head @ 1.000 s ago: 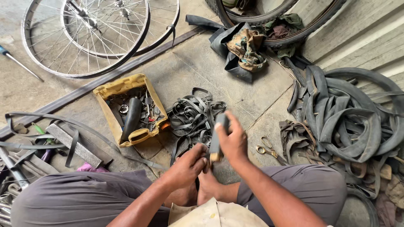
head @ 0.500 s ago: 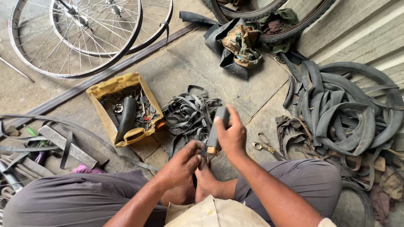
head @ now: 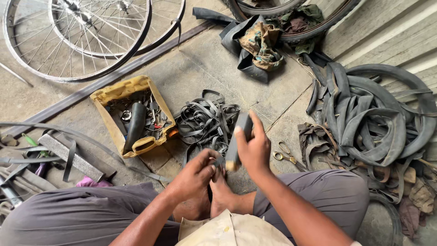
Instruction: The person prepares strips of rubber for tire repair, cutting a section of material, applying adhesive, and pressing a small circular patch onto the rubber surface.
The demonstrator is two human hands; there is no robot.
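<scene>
My right hand (head: 256, 148) grips a dark grey oblong block (head: 237, 141), held upright over my bare feet (head: 218, 193). My left hand (head: 195, 175) is closed on a small piece of black rubber (head: 217, 160) just below the block's lower end, pressing it down near my toes. The block's lower tip touches or nearly touches that piece; I cannot tell which. I sit on the concrete floor with grey trousers (head: 327, 191) and knees spread.
A yellow box (head: 114, 93) of small parts and a black pump handle (head: 135, 126) stands left. A tangle of black rubber strips (head: 205, 120) lies ahead. Scissors (head: 284, 156), a heap of inner tubes (head: 373, 118), bicycle wheels (head: 77, 36), rags (head: 261, 43), hand tools (head: 68, 157).
My right hand has drawn the block slightly toward me and tilted it more upright. My left hand stays clamped on the rubber piece. The view has shifted a little.
</scene>
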